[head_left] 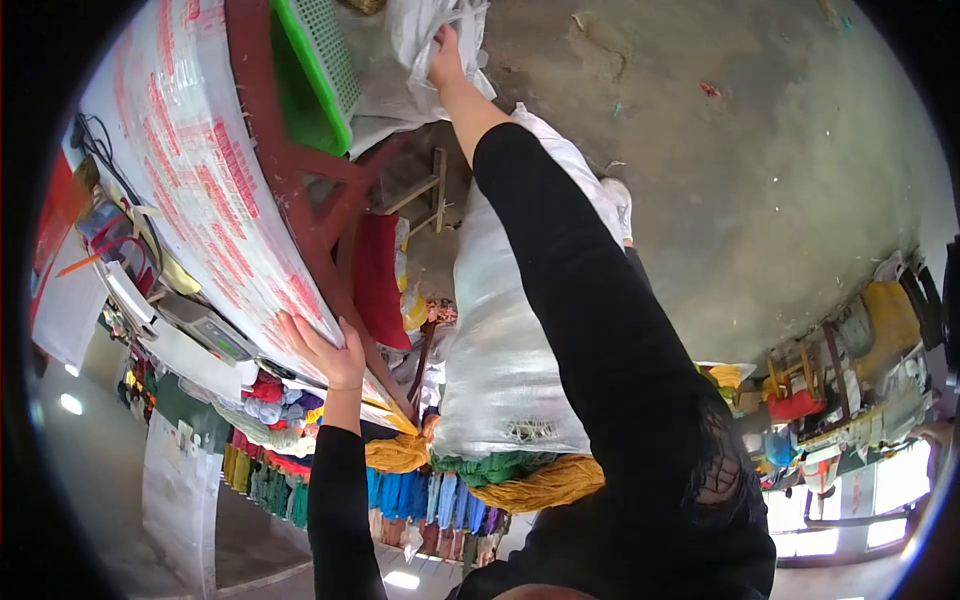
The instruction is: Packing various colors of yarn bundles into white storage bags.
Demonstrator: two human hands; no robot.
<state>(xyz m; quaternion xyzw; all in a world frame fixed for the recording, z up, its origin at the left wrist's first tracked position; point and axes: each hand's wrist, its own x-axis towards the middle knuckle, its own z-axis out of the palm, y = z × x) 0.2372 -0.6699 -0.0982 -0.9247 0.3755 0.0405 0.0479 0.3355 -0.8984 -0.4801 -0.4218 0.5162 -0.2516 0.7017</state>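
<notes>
White sack (425,40), pinched in right hand (445,60) grip

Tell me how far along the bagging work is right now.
Looks done: a big silvery sack is stuffed, yellow and green yarn bulging from its mouth. In hand: the right hand grips a white woven bag on the floor; the left hand rests on the table edge. Left: yarn bundles.

a large sack (500,340) stands right of the table (200,170), with a crate (315,70) under the table.
</notes>
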